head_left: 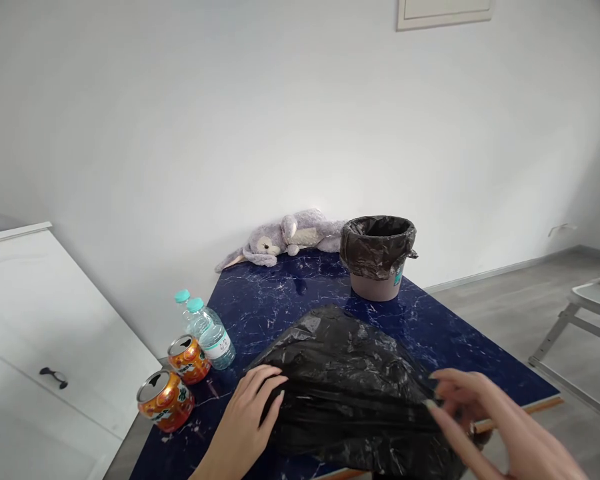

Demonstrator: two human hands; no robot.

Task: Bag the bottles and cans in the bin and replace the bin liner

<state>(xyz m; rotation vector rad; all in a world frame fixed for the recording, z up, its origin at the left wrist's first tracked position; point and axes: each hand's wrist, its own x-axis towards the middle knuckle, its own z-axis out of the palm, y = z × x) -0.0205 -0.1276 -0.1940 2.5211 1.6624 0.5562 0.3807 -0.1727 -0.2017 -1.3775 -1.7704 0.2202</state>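
A black plastic bag, wrinkled and spread out, covers the front part of the dark blue marbled table. My left hand lies on the bag's left edge, fingers stretched and slightly apart. At the right edge of the bag, my right hand pinches the film between thumb and fingers; some of its fingertips are hidden. Behind the bag stands a small bin, lined with another black bag folded over its rim.
Two open orange soda cans and two clear water bottles with turquoise caps stand along the table's left edge. A grey plush rabbit lies at the back against the wall. A white cabinet is at left, a folding metal frame at right.
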